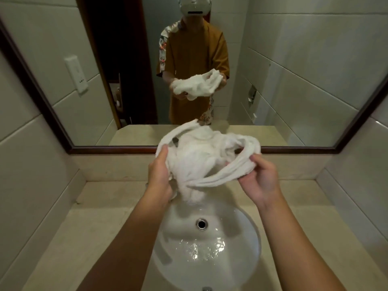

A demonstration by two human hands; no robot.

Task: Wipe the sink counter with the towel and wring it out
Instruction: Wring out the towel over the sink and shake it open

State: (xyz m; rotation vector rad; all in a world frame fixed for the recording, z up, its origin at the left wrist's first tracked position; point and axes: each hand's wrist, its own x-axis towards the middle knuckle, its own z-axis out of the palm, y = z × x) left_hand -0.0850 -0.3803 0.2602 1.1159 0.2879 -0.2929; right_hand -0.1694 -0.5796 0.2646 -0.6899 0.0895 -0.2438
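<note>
Beige sink counter (100,219), white basin (241,246) below. Towel (201,162) bunched, raised over basin in front of mirror (294,80). My left hand (159,175) grips its left side; right hand (260,179) pinches twisted edge.

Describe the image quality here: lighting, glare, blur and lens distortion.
Head view: dim, warm light; bright glare off the water in the sink; the towel is softly motion-blurred and nearly blown out; wide-angle bending bows the mirror frame and the wall tiles toward the edges.
</note>
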